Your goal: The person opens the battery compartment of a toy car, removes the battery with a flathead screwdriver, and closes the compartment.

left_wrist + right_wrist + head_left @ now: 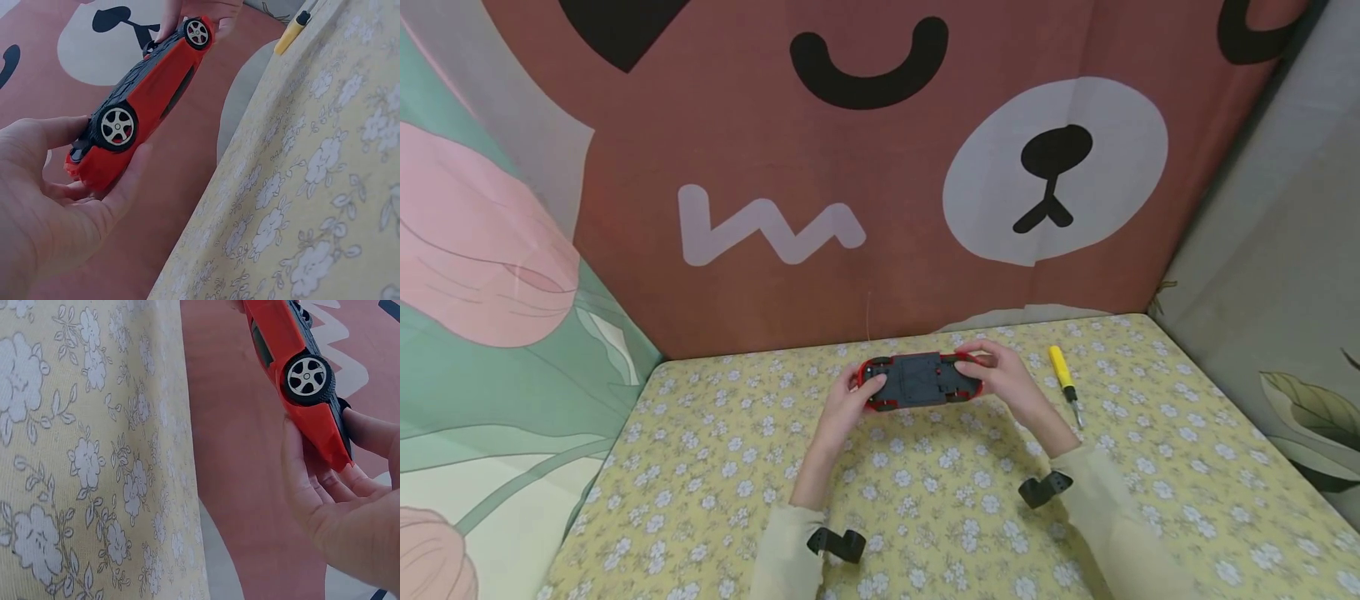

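Observation:
A red toy car point(917, 380) is held up over the table, its dark underside turned toward the head camera. My left hand point(848, 398) grips one end, with the thumb on the underside and the fingers behind the red body. At the other end my right hand point(1003, 377) grips it the same way, thumb across the dark base. In the left wrist view the car point(153, 94) shows its side, with silver-spoked black wheels. The right wrist view shows the thumb and fingers of my right hand point(350, 494) around the car's end point(325, 434).
A screwdriver point(1064, 383) with a yellow handle lies on the table to the right of my right hand. A flowered yellow cloth point(700, 483) covers the table. Behind it hangs a brown curtain point(760, 300) with a bear print; printed cloths hang at both sides.

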Demonstrator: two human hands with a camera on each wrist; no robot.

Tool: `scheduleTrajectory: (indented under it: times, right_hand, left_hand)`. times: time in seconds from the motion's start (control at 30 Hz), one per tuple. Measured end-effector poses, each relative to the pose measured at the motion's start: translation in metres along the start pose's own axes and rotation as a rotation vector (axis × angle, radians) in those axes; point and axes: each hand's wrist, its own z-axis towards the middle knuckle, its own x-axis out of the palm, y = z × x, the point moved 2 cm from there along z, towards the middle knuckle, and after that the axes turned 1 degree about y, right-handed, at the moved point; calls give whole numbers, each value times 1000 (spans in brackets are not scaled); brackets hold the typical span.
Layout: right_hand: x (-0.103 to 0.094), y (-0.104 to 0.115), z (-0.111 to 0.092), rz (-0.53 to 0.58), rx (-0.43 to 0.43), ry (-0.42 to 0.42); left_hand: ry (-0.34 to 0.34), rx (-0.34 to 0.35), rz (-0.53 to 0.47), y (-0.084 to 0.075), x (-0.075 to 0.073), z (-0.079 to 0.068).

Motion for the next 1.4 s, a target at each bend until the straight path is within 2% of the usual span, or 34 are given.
scheduleTrajectory:
  times: [0.17,0.67,0.93,1.4]
  right_hand:
    - [1,1,-1,-1,4,-14]
    - [3,3,0,-6,15,-32]
    - [2,3,0,1,13,-33]
    - [-2,0,2,0,25,-46]
  left_hand:
    - [-46,9,2,-1,1,0]
    - [-105,18,-5,-1,4,-2]
    - [-73,73,24,-1,5,-3]
    - [-28,73,22,1,7,-4]
